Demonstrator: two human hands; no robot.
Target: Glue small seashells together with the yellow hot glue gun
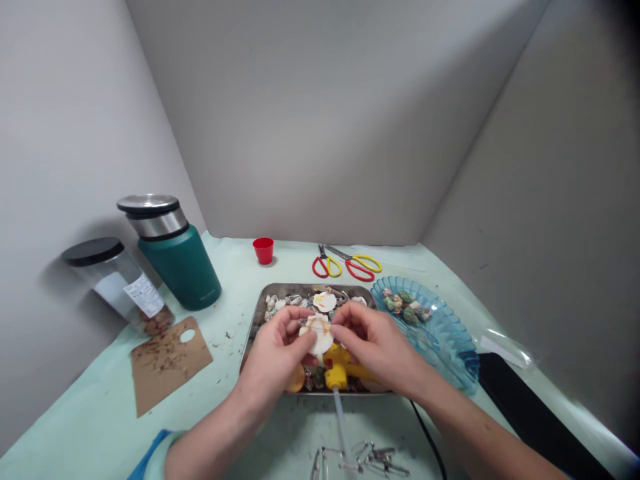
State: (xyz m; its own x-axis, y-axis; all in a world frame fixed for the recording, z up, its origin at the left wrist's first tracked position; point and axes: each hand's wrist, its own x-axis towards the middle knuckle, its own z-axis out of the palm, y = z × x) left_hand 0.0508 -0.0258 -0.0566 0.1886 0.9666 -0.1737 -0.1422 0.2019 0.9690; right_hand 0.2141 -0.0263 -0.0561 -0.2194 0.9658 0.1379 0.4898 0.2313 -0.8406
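Observation:
A flat white scallop shell (320, 339) is held over the metal tray, its brownish marked face turned up. My left hand (279, 347) grips it at the left edge, thumb on top and fingers behind. A thin metal pin (316, 325) seems to lie across the shell's upper part. At that pin's right end, the thumb and fingers of my right hand (373, 341) are pinched together, hiding what lies between them. Below the hands, a yellow glue gun (337, 373) with a clear glue stick (340, 417) rests on the tray.
Assorted shells fill the metal tray (265, 293); another white shell (325, 302) lies at its back. Around it are a blue plate (445, 333) with small shells, two scissors (327, 265), a red cup (263, 251), green bottle (183, 270), jar (125, 287), brown board (170, 367) and loose metal pins (383, 459).

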